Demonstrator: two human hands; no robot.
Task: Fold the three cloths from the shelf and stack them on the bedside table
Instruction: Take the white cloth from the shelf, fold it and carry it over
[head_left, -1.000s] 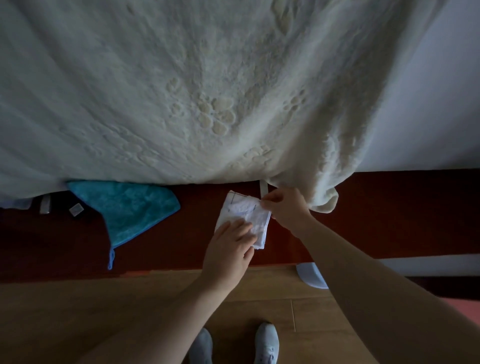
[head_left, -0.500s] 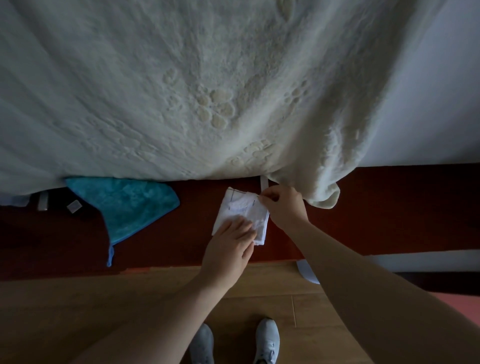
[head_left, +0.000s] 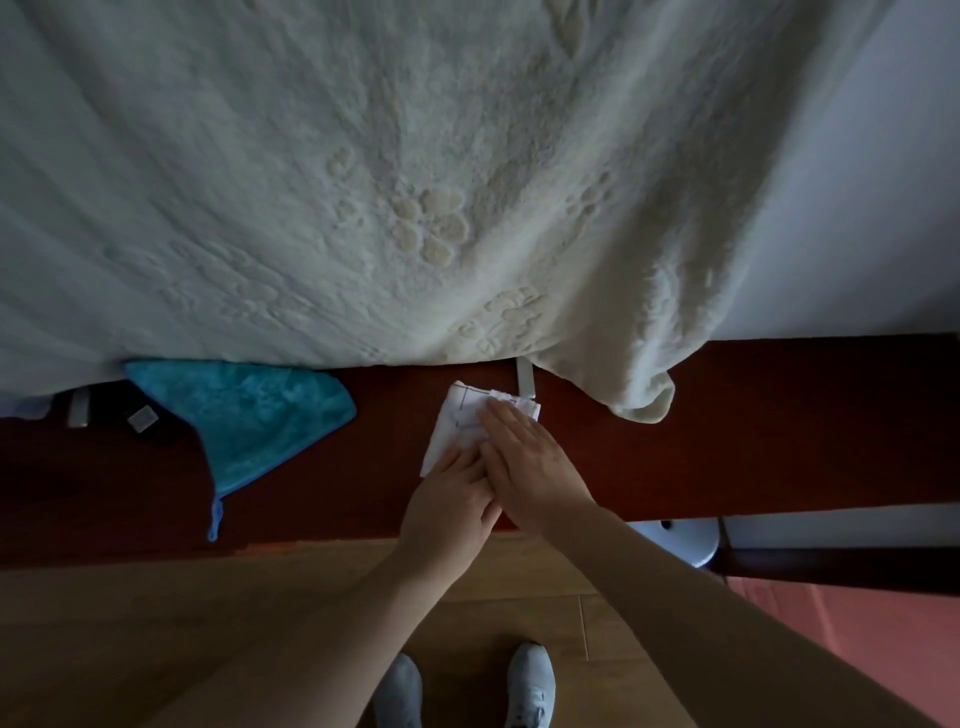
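Note:
A small white cloth (head_left: 458, 420) with thin printed lines lies folded on the dark red wooden ledge (head_left: 753, 426) at the bed's edge. My right hand (head_left: 530, 462) lies flat on it, fingers straight, pressing its right half down. My left hand (head_left: 449, 506) presses the cloth's near corner with straight fingers, touching the right hand. A blue fleecy cloth (head_left: 254, 415) lies unfolded to the left, one corner hanging over the ledge, its far edge tucked under the blanket.
A thick cream blanket (head_left: 389, 182) with paw prints covers the bed and droops over the ledge by the white cloth. Small dark items (head_left: 140, 418) lie at the far left. A pale round stool (head_left: 680, 540) stands below right. My shoes (head_left: 530, 686) are on wood floor.
My right hand has let go of the cloth's far corner, which it pinched, and now lies flat on the cloth. The left hand stays pressing the near part.

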